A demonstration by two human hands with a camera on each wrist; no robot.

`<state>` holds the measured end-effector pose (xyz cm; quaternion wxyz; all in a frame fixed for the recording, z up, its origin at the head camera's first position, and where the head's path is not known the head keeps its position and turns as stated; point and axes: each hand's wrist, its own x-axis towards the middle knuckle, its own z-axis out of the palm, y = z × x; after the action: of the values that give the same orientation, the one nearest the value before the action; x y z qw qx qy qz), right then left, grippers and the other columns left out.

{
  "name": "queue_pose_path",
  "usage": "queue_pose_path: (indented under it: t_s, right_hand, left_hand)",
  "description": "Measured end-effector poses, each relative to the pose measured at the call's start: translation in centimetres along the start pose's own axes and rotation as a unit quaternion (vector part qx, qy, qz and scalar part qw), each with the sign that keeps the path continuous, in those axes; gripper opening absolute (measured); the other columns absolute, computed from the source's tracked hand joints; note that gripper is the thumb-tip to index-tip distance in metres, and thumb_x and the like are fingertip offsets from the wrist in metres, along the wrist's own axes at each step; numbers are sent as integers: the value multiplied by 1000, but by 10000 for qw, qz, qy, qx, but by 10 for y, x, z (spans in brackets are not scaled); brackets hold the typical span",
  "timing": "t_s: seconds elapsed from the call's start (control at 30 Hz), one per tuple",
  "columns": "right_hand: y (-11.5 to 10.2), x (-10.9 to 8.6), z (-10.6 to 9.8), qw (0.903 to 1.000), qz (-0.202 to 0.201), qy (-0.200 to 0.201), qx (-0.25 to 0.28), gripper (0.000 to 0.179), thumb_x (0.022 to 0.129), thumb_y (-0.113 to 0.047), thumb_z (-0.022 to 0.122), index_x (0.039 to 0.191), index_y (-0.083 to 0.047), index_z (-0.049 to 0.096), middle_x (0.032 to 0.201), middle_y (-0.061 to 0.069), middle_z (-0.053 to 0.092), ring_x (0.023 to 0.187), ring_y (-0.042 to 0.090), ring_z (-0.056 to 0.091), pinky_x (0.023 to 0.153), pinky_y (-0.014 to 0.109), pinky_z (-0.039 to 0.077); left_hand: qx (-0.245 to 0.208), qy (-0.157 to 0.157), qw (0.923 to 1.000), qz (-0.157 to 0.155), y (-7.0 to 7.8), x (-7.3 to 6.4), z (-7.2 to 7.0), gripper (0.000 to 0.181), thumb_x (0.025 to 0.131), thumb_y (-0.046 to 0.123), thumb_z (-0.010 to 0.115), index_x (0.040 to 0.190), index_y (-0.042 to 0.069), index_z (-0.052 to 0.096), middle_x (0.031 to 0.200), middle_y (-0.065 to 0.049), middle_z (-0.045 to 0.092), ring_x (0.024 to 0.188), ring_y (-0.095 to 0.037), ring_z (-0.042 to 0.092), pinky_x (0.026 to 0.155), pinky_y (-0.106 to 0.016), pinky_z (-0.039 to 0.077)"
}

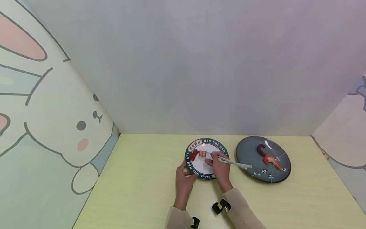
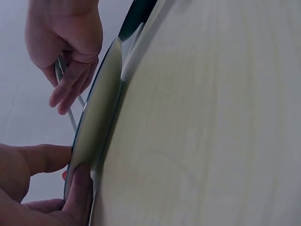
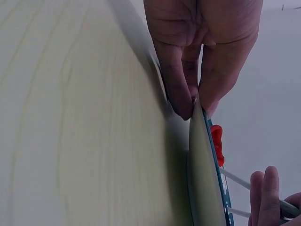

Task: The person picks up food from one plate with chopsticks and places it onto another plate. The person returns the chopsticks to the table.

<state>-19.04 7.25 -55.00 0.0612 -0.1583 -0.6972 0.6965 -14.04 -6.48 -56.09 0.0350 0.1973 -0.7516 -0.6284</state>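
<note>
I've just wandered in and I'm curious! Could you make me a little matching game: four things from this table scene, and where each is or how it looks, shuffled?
Things:
1. Left hand
2. Chopsticks
3. White-centred plate
4. Grey plate

Descriptions:
A. Has a green rim with white lettering
B. Held in the right hand
C. Bears a red piece with a dark, curled end
D. Grips a plate's edge

Pairs: 1-D, 2-B, 3-A, 4-C

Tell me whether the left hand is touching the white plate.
Touching. The right wrist view shows it: the left hand pinches the white plate by its rim, with digits on both sides.
</note>
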Motion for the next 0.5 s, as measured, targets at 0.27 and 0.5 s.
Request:
queue_pose_path:
  t_s: [0.27, 0.5]
  right_hand:
    - [-2, -2, 7, 9998, -94, 163, -59, 27, 109, -13, 56, 116, 9, 69, 117, 30, 68, 81, 23, 80, 70, 22, 61]
    - [-2, -4, 10, 9996, -171, 161, -132, 28, 110, -15, 55, 116, 9, 69, 119, 28, 68, 87, 27, 80, 73, 22, 60]
  left_hand:
    - [-40, -13, 10000, -1, -1, 0, 0, 80, 82, -11, 76, 156, -3, 46, 131, -15, 56, 93, -20, 65, 72, -31, 57]
    - [-37, -1, 10000, 40, -1, 1, 0, 81, 81, -11, 76, 156, -3, 46, 131, -15, 56, 93, -20, 65, 71, -31, 57]
